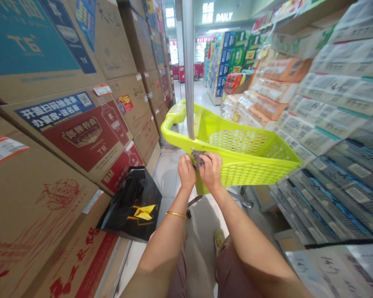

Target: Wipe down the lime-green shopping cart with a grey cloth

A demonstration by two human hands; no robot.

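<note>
Both of my hands meet at the near rim of a lime-green shopping basket cart (pixel 236 155). My left hand (pixel 186 170) and my right hand (pixel 211 170) are closed together around a small dark grey object (pixel 198 157), crumpled or patterned, too small to name. It sits just below the lower end of the cart's upright silver handle pole (pixel 188 62). A thin gold bangle (pixel 175 214) circles my left wrist. The basket looks empty through its mesh.
Stacked cardboard liquor cartons (pixel 65 136) wall the left side, with a black gift bag (pixel 133 205) leaning at their foot. Shelves of boxed goods (pixel 323 124) line the right. The tiled aisle (pixel 202 97) runs ahead toward more displays.
</note>
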